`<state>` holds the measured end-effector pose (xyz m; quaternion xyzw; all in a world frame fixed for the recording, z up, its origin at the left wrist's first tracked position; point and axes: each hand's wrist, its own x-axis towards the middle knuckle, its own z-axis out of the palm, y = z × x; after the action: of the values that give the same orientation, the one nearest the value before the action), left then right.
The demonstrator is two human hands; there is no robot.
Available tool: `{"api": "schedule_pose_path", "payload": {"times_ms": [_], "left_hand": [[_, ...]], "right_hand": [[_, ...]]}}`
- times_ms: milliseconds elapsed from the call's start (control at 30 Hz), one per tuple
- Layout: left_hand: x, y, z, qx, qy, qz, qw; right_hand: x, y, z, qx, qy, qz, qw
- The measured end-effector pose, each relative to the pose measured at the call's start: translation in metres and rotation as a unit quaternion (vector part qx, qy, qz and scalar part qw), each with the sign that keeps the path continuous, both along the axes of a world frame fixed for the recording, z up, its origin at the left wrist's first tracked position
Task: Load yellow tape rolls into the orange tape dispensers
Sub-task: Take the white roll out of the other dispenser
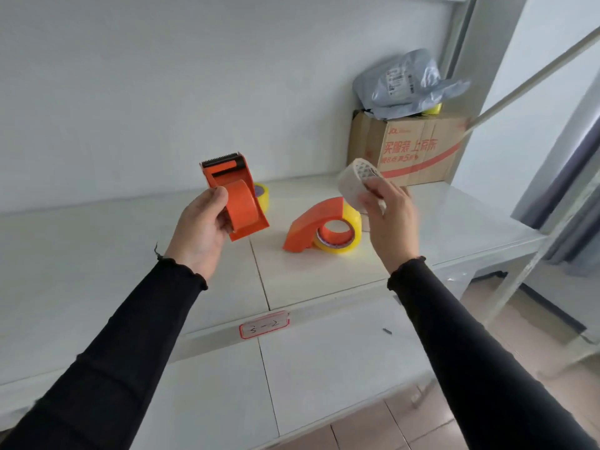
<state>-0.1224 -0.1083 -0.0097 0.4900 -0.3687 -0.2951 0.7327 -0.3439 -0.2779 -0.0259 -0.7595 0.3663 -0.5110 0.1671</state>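
Observation:
My left hand (203,230) holds an orange tape dispenser (235,196) upright above the shelf, its black serrated blade at the top. My right hand (388,211) grips a white plastic core (355,181) with a honeycomb face, raised to the right of the dispenser. On the white shelf (130,254) between my hands lies a second orange dispenser (313,225) with a yellow tape roll (342,233) in it. Another yellow tape roll (262,195) stands behind the held dispenser, mostly hidden by it.
A cardboard box (412,146) with red print stands at the shelf's back right, with a grey plastic bag (406,84) on top and a bit of yellow beside it. A red-bordered label (264,324) is stuck on the shelf's front edge. A white upright post (532,254) rises at the right.

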Motion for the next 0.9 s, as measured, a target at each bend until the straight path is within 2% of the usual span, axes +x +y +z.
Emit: {"api": "schedule_pose_path", "payload": {"times_ms": [133,200,300,433,567,700,767,900], "left_hand": [[-0.004,-0.014,-0.005,-0.004,0.021,-0.008,1.000],[-0.006,-0.018,-0.008,-0.003,0.034,-0.005,0.999],[-0.009,-0.020,-0.009,-0.001,0.034,-0.009,0.999],[-0.008,-0.018,-0.010,0.002,0.034,-0.006,0.999],[0.004,-0.012,-0.013,0.006,0.037,0.017,0.999],[0.027,-0.002,-0.013,0.007,0.062,0.057,0.996],[0.038,0.003,-0.013,0.008,0.073,0.075,0.994],[0.058,0.012,-0.012,0.012,0.104,0.105,0.989]], "right_hand": [[-0.044,-0.038,-0.036,0.019,0.123,-0.087,0.988],[-0.052,-0.048,-0.055,0.020,0.199,-0.091,0.976],[-0.053,-0.055,-0.075,0.030,0.261,-0.093,0.960],[-0.049,-0.057,-0.069,0.044,0.261,-0.089,0.960],[-0.014,-0.036,-0.019,0.005,0.131,-0.045,0.990],[0.066,-0.009,0.017,-0.063,0.059,0.081,0.993],[0.115,-0.011,0.017,-0.034,0.089,0.133,0.987],[0.202,-0.027,-0.007,0.044,0.274,0.175,0.945]]}}
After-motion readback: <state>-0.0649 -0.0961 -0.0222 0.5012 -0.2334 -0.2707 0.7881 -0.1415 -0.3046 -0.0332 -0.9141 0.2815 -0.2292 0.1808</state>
